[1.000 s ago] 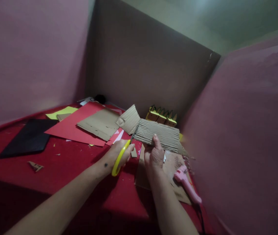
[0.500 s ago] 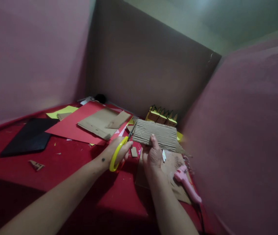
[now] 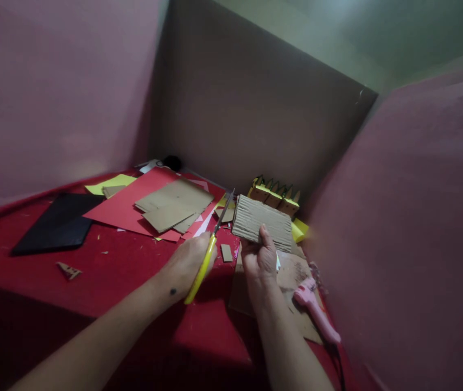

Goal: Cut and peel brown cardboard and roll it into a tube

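My left hand (image 3: 192, 256) is closed round the yellow handles of a pair of scissors (image 3: 204, 260). The scissors' blades point up and away, just left of a corrugated cardboard piece (image 3: 261, 217), and look closed and apart from it. My right hand (image 3: 260, 258) grips that piece by its near edge, thumb on top of the ridged face and fingers underneath, hidden. To the left, a loose cardboard piece (image 3: 170, 216) lies over a larger cardboard sheet (image 3: 190, 193) on red paper (image 3: 111, 209). Beneath my hands a small cardboard rectangle (image 3: 226, 253) rests on the red table (image 3: 133, 271).
A pink glue gun (image 3: 316, 312) with a cord lies on a cardboard base (image 3: 296, 271) at right. Behind stands a row of brown and yellow pieces (image 3: 276, 195). A black flat object (image 3: 58, 224) and a cardboard scrap (image 3: 68, 270) are left. Walls enclose the table.
The scissors have come away from the cardboard's left edge and turned more upright, blades closed. The held cardboard looks narrower. The loose piece on the stack has shifted left and nearer.
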Demonstrator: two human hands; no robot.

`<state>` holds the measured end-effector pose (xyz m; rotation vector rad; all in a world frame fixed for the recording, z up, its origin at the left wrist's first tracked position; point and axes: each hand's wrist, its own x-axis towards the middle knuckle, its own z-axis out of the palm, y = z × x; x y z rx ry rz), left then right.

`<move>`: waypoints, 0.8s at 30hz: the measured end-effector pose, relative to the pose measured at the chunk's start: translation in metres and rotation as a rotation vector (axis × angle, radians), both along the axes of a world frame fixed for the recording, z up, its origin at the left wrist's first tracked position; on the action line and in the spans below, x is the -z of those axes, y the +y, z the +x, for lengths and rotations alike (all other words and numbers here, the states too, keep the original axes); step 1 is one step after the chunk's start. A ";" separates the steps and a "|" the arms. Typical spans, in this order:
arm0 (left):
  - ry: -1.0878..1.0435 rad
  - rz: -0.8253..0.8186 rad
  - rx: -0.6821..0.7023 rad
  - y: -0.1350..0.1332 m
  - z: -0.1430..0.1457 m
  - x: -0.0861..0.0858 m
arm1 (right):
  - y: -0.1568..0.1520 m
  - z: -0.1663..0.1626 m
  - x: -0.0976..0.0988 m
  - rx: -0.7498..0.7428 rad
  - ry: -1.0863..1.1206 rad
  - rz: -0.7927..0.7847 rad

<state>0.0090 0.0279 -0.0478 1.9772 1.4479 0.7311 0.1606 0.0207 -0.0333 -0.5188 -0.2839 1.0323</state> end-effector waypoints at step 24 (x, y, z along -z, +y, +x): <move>0.102 0.010 0.019 -0.015 0.014 -0.022 | -0.004 -0.012 0.004 0.037 -0.067 0.079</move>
